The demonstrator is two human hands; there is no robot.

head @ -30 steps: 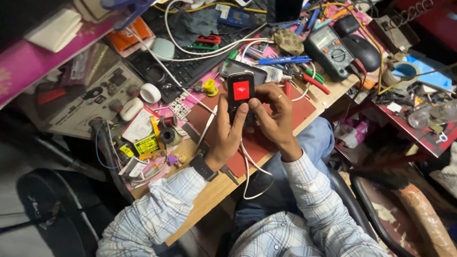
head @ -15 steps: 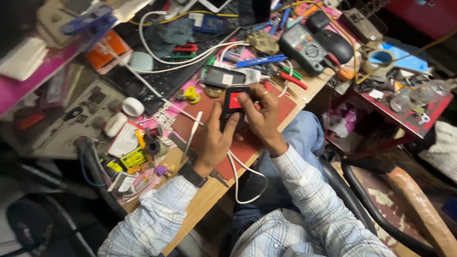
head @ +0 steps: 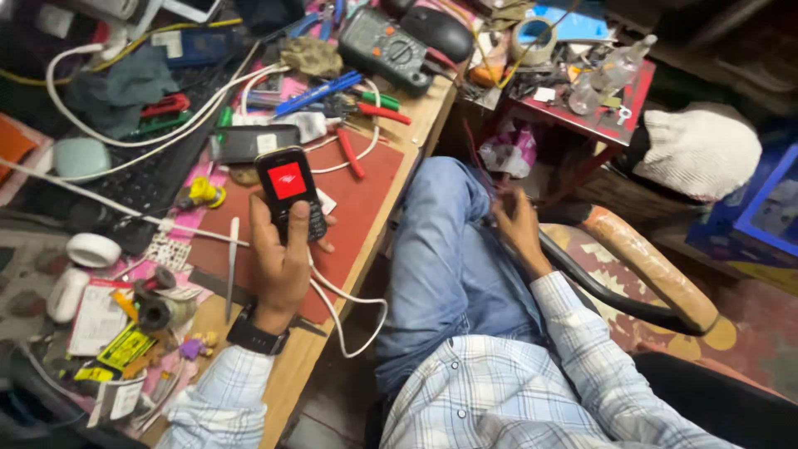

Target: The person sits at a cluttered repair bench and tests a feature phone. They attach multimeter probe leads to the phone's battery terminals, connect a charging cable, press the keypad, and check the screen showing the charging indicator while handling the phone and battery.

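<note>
My left hand grips a small black keypad phone with a lit red screen, held over the red mat on the workbench. A white cable runs from under the phone and loops off the bench edge. My right hand is away from the bench, down by my right thigh near the chair's armrest; its fingers are loosely curled and nothing shows in it. A black watch sits on my left wrist.
The bench is crowded: a multimeter, a black mouse, red-handled pliers, a blue tool, a second dark phone, tweezers, white cables, tape rolls. A red side table with a clear bottle stands to the right.
My right hand has let go of the phone and dropped from the bench to beside my thigh. The left hand now holds the phone alone. The view has swung right.
</note>
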